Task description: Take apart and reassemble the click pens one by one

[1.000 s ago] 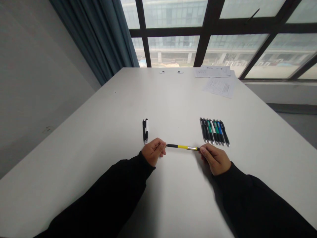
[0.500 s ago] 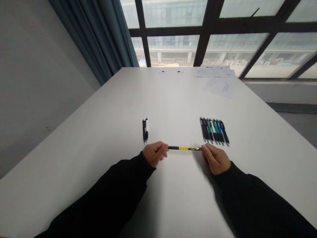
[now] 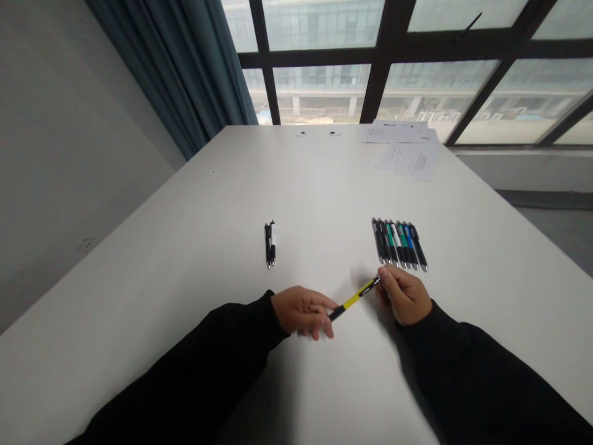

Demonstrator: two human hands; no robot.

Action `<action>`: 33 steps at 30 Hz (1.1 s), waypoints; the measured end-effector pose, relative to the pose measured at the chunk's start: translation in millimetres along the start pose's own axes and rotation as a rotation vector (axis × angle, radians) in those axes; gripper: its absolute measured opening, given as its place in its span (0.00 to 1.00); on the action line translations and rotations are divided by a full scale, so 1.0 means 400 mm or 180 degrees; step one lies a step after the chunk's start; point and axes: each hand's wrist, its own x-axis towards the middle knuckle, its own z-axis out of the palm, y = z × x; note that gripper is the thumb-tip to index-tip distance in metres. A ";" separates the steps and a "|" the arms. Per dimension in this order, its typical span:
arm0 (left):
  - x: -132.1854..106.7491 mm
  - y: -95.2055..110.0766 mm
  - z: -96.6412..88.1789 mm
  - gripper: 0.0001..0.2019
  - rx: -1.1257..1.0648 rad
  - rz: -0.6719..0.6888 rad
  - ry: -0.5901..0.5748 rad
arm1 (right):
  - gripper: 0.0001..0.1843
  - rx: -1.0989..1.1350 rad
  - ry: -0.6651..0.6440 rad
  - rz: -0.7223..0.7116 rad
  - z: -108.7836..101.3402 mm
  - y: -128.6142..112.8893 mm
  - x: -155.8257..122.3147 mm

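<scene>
A yellow-and-black retractable pen (image 3: 354,300) lies tilted across the space between my hands, above the white table (image 3: 162,321). My right hand (image 3: 403,296) pinches its metal-tipped upper end between thumb and fingers. My left hand (image 3: 303,312) sits lower, with its fingertips on either side of the pen's black end. To the left stand a pair of black-and-white pens (image 3: 270,245), side by side. A row of several black, green, white and blue pens (image 3: 398,245) lies just beyond my right hand, not touching it.
Loose printed papers (image 3: 410,159) lie at the far right of the table. Two small round fittings (image 3: 318,133) sit near its far edge. A window with dark frames (image 3: 319,55) and a blue curtain (image 3: 171,68) stand beyond, and a grey wall runs along the left.
The pen was level between my hands and now slants, its black end lower and nearer me. My left hand has moved down and to the right; my right hand has barely moved.
</scene>
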 end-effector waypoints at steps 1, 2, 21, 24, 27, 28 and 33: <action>-0.001 -0.004 0.018 0.30 -0.0089 -0.0103 -0.0286 | 0.24 0.0152 -0.0075 0.0002 0.008 -0.006 -0.002; -0.002 -0.009 0.037 0.29 -0.0175 -0.0208 -0.0556 | 0.25 0.0284 -0.0186 0.0006 0.018 -0.012 -0.005; 0.021 0.010 0.068 0.11 0.1500 0.2099 0.1596 | 0.27 0.0848 -0.1902 0.0441 0.060 -0.062 -0.033; 0.011 0.013 0.074 0.15 0.2325 0.1889 0.1360 | 0.27 0.0801 -0.1933 0.0397 0.058 -0.062 -0.033; 0.011 0.015 0.080 0.19 0.2450 0.1539 0.1230 | 0.25 0.0941 -0.1824 0.0392 0.062 -0.063 -0.033; 0.013 0.014 0.082 0.20 0.2302 0.1430 0.1277 | 0.24 0.1041 -0.1755 0.0427 0.065 -0.063 -0.033; 0.019 0.003 0.079 0.27 0.1326 0.1149 0.1365 | 0.17 0.1576 -0.1279 0.0517 0.078 -0.052 -0.038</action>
